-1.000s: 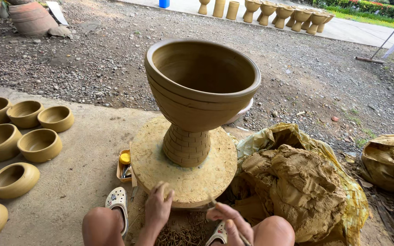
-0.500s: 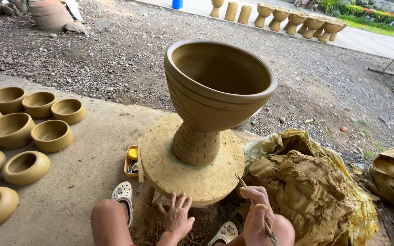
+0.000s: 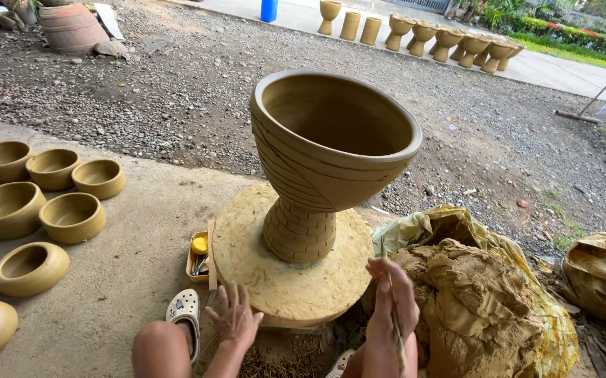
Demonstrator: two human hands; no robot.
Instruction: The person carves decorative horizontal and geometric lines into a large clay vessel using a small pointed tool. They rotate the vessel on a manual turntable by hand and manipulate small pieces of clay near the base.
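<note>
Left hand [image 3: 233, 316]: spread open, fingers splayed, holding nothing; fingertips at the near edge of the round wheel slab [image 3: 289, 280], seemingly touching it.
Right hand [image 3: 391, 294]: closed round a thin stick tool [image 3: 392, 315], tip up beside the slab's right edge, shaft running down past the wrist.
Goblet pot [image 3: 331, 157]: wet clay, wide bowl on a narrow ribbed stem, standing upright at the centre of the slab, apart from both hands.
Risk, tipping: heavy bowl over slim stem; likely to lean or sag if the slab is jerked or spun hard by the open hand.
Risk, gouging: soft wall probably easy to score too deep or puncture if the stick slips or presses unevenly.
Risk, rim: thin lip probably easily dented by a stray knuckle or sleeve.
Clay heap [image 3: 478, 308]: on yellow sheeting, right of the slab, close beside the stick-holding hand.
Small tray [image 3: 198, 255]: left of the slab, just beside it, a yellow lid within; could be knocked by the near sandal [image 3: 182, 311].
Bowls [image 3: 37, 210]: grouped on the concrete floor, well left of the slab.
Gravel [image 3: 177, 91]: beyond the slab; more pots in a row far behind.
</note>
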